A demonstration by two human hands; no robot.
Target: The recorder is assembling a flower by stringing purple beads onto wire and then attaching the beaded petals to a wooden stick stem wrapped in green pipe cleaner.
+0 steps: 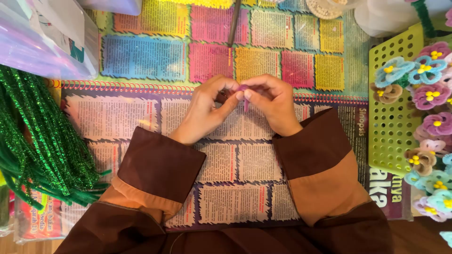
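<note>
My left hand (207, 110) and my right hand (273, 101) meet at the middle of the table, fingertips pressed together. Between them they pinch a small purple fuzzy piece (245, 94), likely a pipe cleaner; a short end hangs down below the fingers. Most of the piece is hidden by the fingers. Both arms wear brown sleeves with tan cuffs. The hands hover just above a colourful printed paper sheet (226, 164) that covers the table.
A thick bundle of glittery green pipe cleaners (42, 141) lies at the left. A yellow-green perforated basket (393, 122) at the right holds several pipe-cleaner flowers (431, 94). Plastic bags sit top left, a thin dark stick (234, 23) and white containers along the far edge.
</note>
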